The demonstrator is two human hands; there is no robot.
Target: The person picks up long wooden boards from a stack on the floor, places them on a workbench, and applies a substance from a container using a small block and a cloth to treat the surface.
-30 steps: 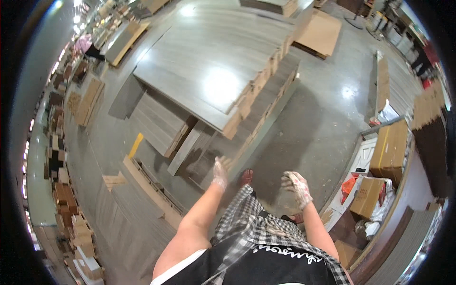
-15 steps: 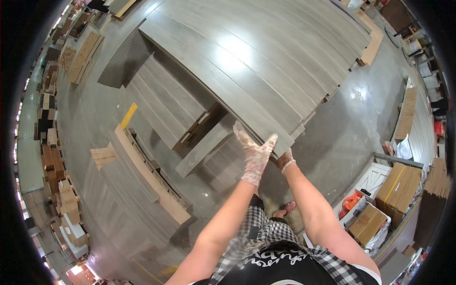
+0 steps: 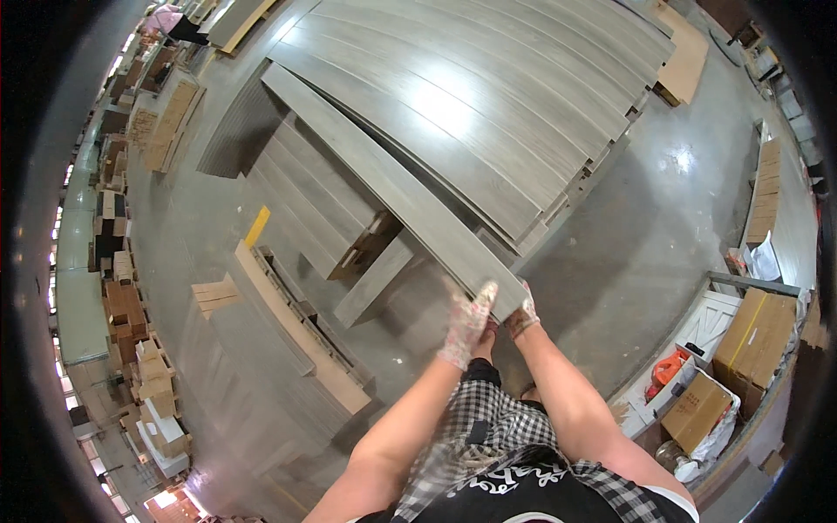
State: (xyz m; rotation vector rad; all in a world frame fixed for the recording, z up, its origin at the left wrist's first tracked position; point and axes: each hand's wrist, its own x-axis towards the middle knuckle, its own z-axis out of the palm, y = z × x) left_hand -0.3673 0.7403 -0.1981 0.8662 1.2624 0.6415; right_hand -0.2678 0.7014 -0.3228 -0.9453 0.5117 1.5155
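Gripping the near end of a long grey plank (image 3: 384, 174), left hand (image 3: 466, 322) and right hand (image 3: 521, 318) both closed on it, far end resting on the plank stack (image 3: 488, 96), probably sharing its weight.

brown cardboard boxes (image 3: 757, 327) at right

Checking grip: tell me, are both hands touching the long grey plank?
Touching. The head view shows the left hand and right hand clasping the long grey plank's near end.
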